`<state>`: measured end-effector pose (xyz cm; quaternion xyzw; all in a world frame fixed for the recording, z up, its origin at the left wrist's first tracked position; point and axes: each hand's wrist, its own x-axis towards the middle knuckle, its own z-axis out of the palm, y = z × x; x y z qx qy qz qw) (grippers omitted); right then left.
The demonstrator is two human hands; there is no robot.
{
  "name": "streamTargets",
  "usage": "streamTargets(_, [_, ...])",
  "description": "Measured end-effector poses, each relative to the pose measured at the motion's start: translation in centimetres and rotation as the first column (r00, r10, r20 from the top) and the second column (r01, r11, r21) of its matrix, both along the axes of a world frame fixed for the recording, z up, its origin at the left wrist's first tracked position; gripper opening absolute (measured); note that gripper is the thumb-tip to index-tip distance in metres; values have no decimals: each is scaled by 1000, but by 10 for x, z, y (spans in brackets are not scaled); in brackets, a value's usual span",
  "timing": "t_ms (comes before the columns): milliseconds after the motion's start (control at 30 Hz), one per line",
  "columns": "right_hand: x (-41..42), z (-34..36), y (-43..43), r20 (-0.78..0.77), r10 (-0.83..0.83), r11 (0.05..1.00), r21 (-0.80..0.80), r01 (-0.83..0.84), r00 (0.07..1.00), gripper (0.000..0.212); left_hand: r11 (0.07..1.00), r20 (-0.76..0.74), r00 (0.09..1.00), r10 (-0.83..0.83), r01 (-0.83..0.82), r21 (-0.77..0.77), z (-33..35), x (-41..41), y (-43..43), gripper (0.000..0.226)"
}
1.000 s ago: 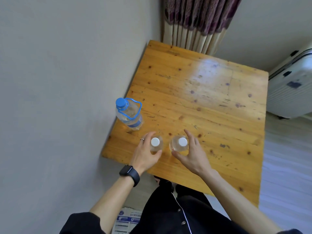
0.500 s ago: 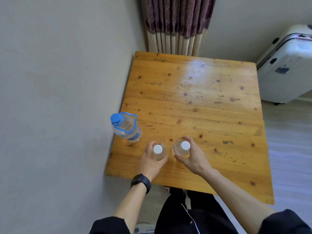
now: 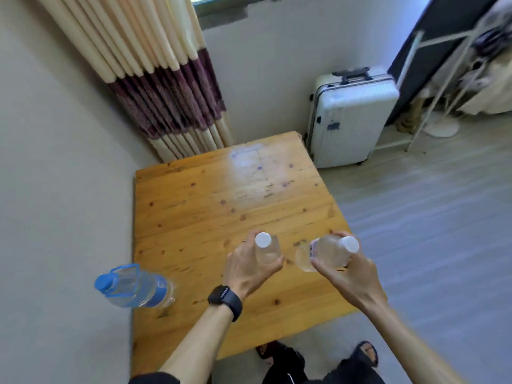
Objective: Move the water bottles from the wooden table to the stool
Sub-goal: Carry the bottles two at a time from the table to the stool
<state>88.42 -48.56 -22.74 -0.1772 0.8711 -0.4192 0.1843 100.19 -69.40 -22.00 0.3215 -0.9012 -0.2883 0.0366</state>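
My left hand (image 3: 249,270) grips a small clear water bottle (image 3: 266,249) with a white cap, held upright above the wooden table (image 3: 221,200). My right hand (image 3: 346,273) grips a second small clear bottle (image 3: 324,252) with a white cap, tilted to the right over the table's right edge. A large clear bottle (image 3: 135,286) with a blue cap and blue handle stands at the table's left front corner, beside the wall. No stool is in view.
A grey wall runs along the table's left side. A striped curtain (image 3: 171,106) hangs at the far corner. A white suitcase (image 3: 349,117) stands behind the table on the right, next to a white metal rack (image 3: 426,87). Grey wood floor lies to the right.
Both hands have closed on the small bottles and lifted them off the table, the right one tilting rightward. The view has swung up and to the right.
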Motion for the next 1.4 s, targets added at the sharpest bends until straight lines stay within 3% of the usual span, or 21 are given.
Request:
streamTargets(133, [-42,42,83,-79,-235,972,-36,233,969,62,982,-103,977,-186,183,-41,38,-92,62,63])
streamTargets(267, [-89,84,180,-153,-383,924,-62,378,911,64,942,-252,915,-316,335,32,73,-184,152,57])
streamTargets(400, [-134,123,281,-204,-509,860,-93,501,836,62,884,-247,849,-467,453,-115,115,-257,256,58])
streamTargets(700, [-197,189,480,-315,-707,690,-108,716,633,64,792,-403,699,-591,598,-124,174,-381,454,63])
streamTargets(1033, [-280,249,637,-474,-788,491,-99,866,393,64,589,-366,473,-802,728,-351,242,-523,631,64])
streamTargets(1400, [-451,274,801,-567,-799,326,-127,937,201,75,443,-355,306,-883,793,-418,260,-730,801,65])
